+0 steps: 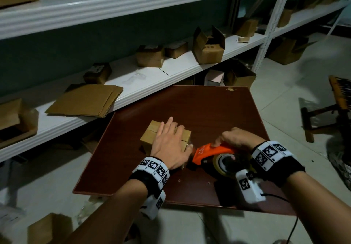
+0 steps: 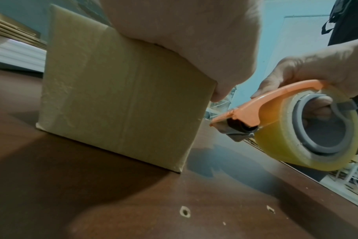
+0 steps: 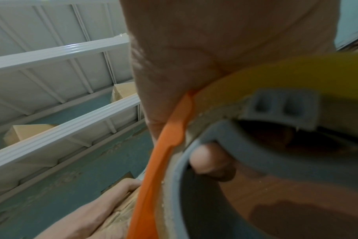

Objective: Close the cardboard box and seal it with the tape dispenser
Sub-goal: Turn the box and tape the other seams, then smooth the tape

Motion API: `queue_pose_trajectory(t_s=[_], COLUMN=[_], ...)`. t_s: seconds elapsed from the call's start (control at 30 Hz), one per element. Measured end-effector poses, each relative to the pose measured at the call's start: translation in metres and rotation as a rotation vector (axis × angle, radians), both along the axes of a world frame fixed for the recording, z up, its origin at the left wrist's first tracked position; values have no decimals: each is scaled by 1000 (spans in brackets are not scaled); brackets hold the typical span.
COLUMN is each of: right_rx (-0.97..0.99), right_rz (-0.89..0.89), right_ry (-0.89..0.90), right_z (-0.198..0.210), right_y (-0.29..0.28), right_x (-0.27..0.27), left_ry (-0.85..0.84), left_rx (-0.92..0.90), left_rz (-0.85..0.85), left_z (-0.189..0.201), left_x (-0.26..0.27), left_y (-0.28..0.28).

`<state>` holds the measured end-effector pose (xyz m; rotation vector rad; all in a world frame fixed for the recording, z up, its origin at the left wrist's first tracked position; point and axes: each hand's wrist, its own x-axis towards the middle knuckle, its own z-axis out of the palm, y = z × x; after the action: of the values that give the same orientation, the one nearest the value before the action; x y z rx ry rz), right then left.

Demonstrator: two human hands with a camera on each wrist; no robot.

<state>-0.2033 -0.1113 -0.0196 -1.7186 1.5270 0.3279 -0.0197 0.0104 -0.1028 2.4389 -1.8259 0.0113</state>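
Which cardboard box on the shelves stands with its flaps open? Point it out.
The open box on the middle shelf, right of two small closed boxes. Its flaps stick up; the other boxes look shut.

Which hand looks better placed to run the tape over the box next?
The right hand: it already grips the orange tape dispenser beside the cardboard box. The left hand lies flat on the box, holding its flaps down.
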Motion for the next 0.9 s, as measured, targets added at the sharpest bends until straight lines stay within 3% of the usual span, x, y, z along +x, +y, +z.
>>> queue_pose_trajectory(t_s=[0.33,0.5,0.63,0.9], right_rx=[61,-119,-51,-104], right_rz=[-88,110,166,205], right_ry=[-94,116,127,91], right_z=[-2,-14,-7,7], right_y=[3,3,5,6], right_x=[1,-8,-16,-12], left_ry=[-12,34,38,24], left_rx=[23,-15,-10,13], left_rz=[-2,6,6,5], left_z=[1,0,0,1], left_x=[0,0,1,2], left_y=[-1,0,0,0])
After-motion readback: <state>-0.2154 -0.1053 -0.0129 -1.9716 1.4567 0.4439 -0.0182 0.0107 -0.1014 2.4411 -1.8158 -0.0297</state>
